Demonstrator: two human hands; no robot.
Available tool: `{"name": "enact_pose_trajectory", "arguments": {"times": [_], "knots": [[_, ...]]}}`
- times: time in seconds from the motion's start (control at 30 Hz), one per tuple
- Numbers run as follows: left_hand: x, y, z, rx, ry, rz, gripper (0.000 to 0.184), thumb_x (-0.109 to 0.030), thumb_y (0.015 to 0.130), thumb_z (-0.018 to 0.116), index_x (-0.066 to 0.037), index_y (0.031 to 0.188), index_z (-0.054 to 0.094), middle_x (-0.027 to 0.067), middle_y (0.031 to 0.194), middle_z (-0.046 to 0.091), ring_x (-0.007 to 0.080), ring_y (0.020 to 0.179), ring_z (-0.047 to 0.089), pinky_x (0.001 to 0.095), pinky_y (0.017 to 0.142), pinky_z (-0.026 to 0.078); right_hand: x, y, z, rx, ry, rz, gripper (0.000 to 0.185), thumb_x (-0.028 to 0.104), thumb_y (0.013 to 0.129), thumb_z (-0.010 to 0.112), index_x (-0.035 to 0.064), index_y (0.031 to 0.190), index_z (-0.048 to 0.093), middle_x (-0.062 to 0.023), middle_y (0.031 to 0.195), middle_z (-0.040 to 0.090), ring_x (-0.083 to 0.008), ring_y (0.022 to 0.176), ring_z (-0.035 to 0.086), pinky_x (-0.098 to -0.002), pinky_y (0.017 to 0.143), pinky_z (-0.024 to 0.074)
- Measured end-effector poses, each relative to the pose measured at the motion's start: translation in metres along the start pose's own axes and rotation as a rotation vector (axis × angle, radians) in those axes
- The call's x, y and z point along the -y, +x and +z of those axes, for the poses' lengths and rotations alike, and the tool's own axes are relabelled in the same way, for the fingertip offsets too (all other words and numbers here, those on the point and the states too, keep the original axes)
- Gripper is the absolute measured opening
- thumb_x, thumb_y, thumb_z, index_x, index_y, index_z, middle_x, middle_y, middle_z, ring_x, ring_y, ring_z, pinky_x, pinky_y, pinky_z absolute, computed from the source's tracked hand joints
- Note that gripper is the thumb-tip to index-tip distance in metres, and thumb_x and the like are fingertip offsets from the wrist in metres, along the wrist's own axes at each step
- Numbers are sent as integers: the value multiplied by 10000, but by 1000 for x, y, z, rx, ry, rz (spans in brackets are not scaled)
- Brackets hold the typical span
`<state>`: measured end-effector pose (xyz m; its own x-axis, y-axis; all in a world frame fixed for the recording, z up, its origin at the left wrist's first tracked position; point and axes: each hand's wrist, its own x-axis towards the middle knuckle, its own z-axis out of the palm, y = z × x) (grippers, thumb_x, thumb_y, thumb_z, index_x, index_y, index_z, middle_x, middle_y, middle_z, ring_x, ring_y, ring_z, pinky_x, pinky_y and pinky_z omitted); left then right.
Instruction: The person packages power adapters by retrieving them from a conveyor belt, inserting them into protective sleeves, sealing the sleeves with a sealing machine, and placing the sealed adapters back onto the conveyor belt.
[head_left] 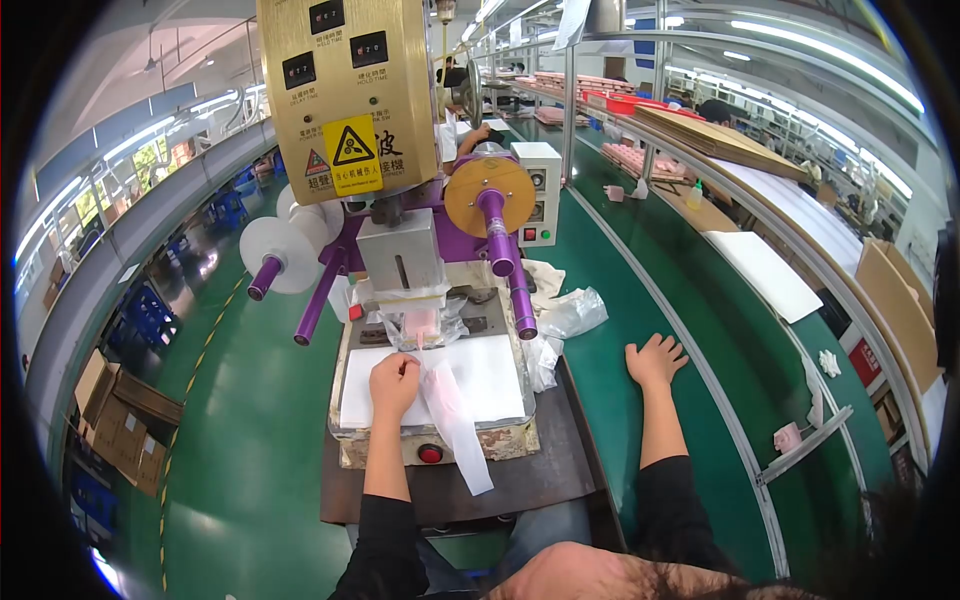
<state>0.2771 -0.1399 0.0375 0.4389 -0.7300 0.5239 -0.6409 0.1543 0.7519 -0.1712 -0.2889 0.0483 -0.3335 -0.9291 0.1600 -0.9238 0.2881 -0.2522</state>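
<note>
My left hand (395,382) is closed in a pinch over the white sheet (490,365) on the machine's base. Its fingertips are close to a small pink piece (421,322) beneath the grey press head (398,255). What they grip, if anything, is too small to make out. Just right of that hand, a translucent pale pink strip (455,420) runs from the sheet over the base's front edge. My right hand (655,362) lies on the green belt (625,420) with its fingers spread, holding nothing. Crumpled clear plastic (575,313) lies between the machine and this hand.
A gold machine housing (350,100) with a yellow warning label rises above the base. Purple rods (508,260) stick out toward me. A red button (430,454) is on the base's front. Metal rails (690,350) run along the right; cardboard boxes (125,425) stand at left.
</note>
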Motion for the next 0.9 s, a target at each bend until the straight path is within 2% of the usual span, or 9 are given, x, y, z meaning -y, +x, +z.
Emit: {"name": "enact_pose_trajectory", "arguments": {"times": [0.9], "knots": [[0,-1,1,4,-17,-27,145,-134,845,630,-30,839,732,118,726,690,216,625,658,328,608,512,-1,2,5,-25,-8,-10,677,448,900,540,-32,1375,511,-285,1490,412,-497,1449,286,-662,1192,151]]}}
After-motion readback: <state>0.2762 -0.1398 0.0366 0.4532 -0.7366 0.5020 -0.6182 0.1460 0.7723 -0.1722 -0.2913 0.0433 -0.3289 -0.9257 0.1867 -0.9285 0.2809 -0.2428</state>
